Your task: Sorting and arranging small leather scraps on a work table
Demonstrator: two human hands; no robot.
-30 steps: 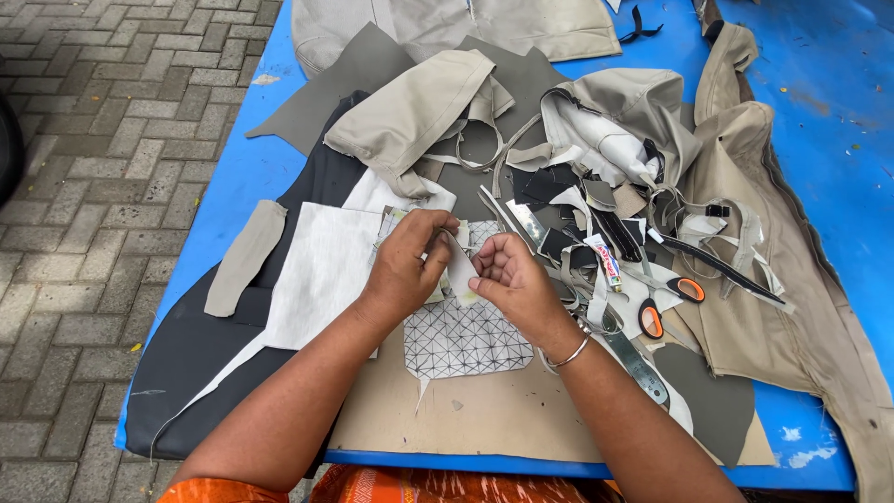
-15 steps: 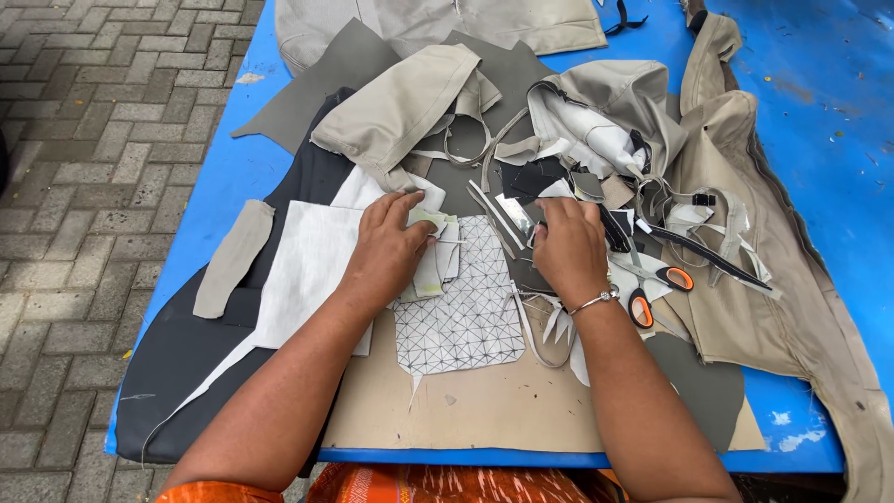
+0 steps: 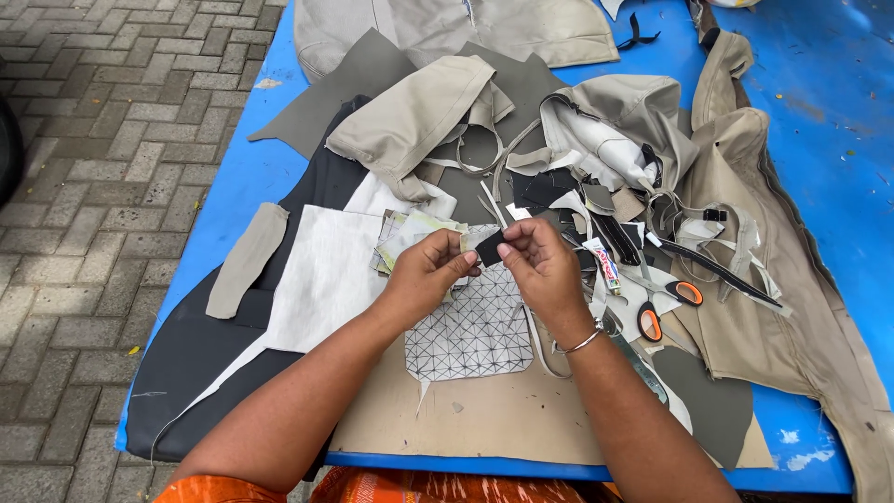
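Holding a small black scrap (image 3: 490,248) up between both hands, just above the white diamond-patterned piece (image 3: 475,321) on the blue tabletop (image 3: 233,186). Left hand (image 3: 424,275) and right hand (image 3: 540,265) each have a pinched grip on it. It's dark, flat, roughly squarish, kinda tiny. Orange-handled scissors (image 3: 666,307) lie near.

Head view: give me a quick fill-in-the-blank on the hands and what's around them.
1. Both hands, left hand and right hand, pinch a small ____ scrap.
2. The scissors have ____ handles.
3. The table top is ____.
4. The bracelet is on the ____ wrist.
Missing words: black; orange; blue; right
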